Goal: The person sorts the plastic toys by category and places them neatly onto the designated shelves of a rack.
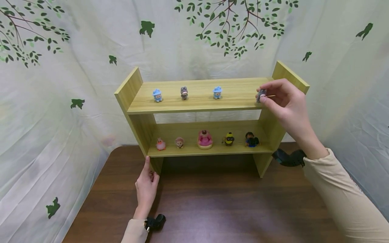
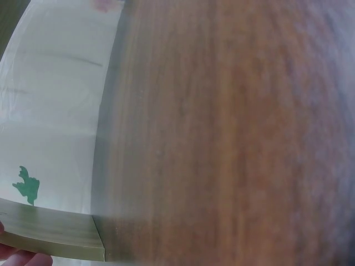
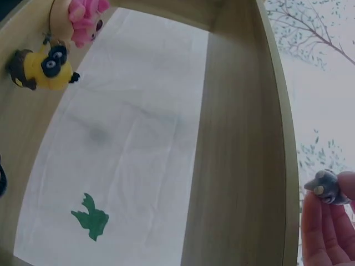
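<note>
My right hand (image 1: 288, 104) pinches a small grey figurine (image 1: 261, 96) between thumb and fingertips, over the right end of the upper board (image 1: 200, 104). In the right wrist view the grey figurine (image 3: 326, 187) shows its two ears between the fingers. Along that board stand a blue-hatted figurine (image 1: 157, 96), a grey-hooded figurine (image 1: 184, 93) and another blue-hatted figurine (image 1: 217, 92). My left hand (image 1: 146, 189) touches the front edge of the shelf's left side panel (image 1: 150, 130), its index finger stretched upward; in the left wrist view, only fingertips (image 2: 39, 260) show by the panel's lower end.
On the lower board (image 1: 182, 154) stand a pink figurine (image 1: 160, 144), a small hooded figurine (image 1: 179, 142), a seated pink bear (image 1: 205, 139), a yellow figurine (image 1: 229, 139) and a dark-haired figurine (image 1: 251, 139). The wooden shelf stands on a brown table (image 1: 212, 202) before a leaf-patterned curtain (image 1: 91, 84).
</note>
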The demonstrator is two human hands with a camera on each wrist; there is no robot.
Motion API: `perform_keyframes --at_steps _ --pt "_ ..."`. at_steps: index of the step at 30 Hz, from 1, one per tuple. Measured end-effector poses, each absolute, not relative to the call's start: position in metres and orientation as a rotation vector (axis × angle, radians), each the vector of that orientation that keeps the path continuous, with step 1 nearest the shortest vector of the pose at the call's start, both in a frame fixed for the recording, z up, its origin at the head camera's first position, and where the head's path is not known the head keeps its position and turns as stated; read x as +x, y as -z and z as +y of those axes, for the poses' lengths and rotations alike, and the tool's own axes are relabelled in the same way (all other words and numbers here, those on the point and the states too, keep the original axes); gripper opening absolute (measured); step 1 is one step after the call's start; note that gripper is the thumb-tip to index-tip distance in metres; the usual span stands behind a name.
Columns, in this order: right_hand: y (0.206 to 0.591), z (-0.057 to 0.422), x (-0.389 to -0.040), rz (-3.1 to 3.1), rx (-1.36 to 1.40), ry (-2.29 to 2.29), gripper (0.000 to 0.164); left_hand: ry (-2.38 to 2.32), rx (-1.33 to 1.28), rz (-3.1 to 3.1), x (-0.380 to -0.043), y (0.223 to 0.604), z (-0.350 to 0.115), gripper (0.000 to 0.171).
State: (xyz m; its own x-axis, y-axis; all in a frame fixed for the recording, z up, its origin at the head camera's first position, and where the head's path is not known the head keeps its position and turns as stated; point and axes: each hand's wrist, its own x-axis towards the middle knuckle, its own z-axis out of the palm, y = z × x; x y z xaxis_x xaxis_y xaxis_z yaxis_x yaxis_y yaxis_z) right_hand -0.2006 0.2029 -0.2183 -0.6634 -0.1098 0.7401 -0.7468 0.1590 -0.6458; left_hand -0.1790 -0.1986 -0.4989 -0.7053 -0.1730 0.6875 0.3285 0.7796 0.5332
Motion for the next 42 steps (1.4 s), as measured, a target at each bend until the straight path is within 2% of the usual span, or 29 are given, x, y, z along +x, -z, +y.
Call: perform_keyframes --at_steps 26,42 --pt "0.200 0.204 -0.224 -2.277 0.576 -1.226 0.022 0.834 -0.118 -2.197 -0.179 0.500 -0.199 0.088" --pt "0.199 0.204 -0.223 -2.348 0.516 -1.166 0.025 0.832 -0.117 -2.199 -0.178 0.499 -0.199 0.087"
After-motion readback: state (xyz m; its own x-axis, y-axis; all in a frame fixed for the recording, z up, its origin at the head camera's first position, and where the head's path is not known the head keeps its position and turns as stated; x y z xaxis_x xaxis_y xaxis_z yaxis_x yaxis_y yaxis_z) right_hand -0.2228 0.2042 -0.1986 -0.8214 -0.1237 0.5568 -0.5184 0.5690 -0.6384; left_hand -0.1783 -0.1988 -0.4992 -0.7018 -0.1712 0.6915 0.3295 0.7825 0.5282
